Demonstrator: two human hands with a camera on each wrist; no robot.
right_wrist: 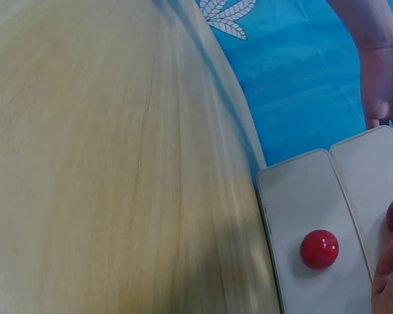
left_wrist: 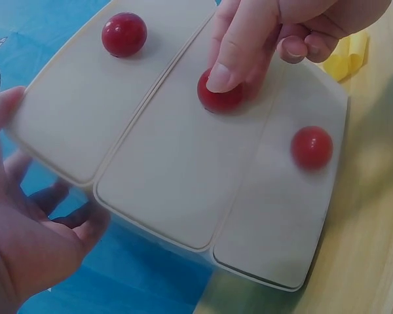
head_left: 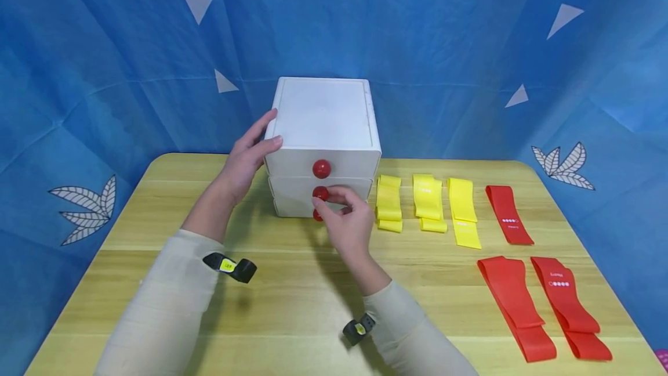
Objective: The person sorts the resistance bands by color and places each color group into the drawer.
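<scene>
A white three-drawer cabinet [head_left: 326, 112] stands at the back of the table, each drawer front with a round red knob. The right hand [head_left: 351, 222] pinches the middle drawer's knob [left_wrist: 217, 98] between thumb and fingers. Against the cabinet's left side rests the left hand [head_left: 245, 161], its fingertips along the top left edge; the left wrist view shows that hand [left_wrist: 36, 226] beside the top drawer. The top knob [head_left: 321, 168] is untouched, and the bottom knob [right_wrist: 319, 249] sits below the right hand's grip. All three drawer fronts look flush with the cabinet.
Right of the cabinet lie three folded yellow bands, the nearest one [head_left: 389, 202] close to its side. Farther right are three red bands, one [head_left: 508, 213] behind two others [head_left: 522, 312]. A blue cloth [head_left: 323, 22] hangs behind the wooden table [head_left: 282, 318].
</scene>
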